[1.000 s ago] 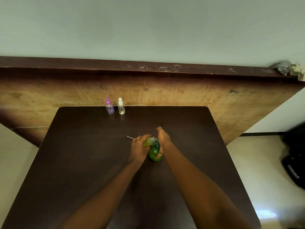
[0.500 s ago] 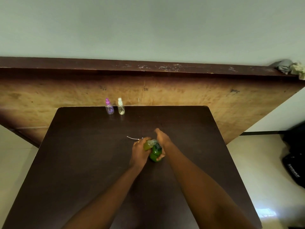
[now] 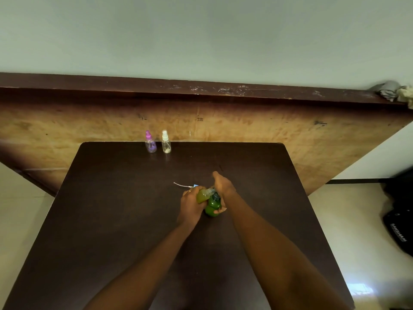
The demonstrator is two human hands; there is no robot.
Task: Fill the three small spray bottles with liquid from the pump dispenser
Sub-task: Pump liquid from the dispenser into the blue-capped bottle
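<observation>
1. Liquid of a yellow-green tint shows in the small open bottle (image 3: 202, 195), held close against the neck of the green pump dispenser (image 3: 213, 205) near the middle of the desk (image 3: 111, 220).
2. My left hand (image 3: 190, 205) has its grip curled closed round that bottle. My right hand (image 3: 223, 186) lies over the pump head, fingers wrapped down the dispenser's right side.
3. Over the last second almost nothing has moved: both hands have stayed put and the dispenser has barely shifted. I take that as pumping still under way, with this bottle unfinished.
4. Its spray top (image 3: 187, 185), tube attached, lies on the desk just beyond my left hand.
5. At the far edge stand the purple-capped bottle (image 3: 150, 144) and white-capped bottle (image 3: 166, 144), close together, caps on. Whether they are filled I cannot tell.
6. My right hand hides the spout, so the stream is unseen.
7. A black bag (image 3: 400, 231) sits on the floor, right.
</observation>
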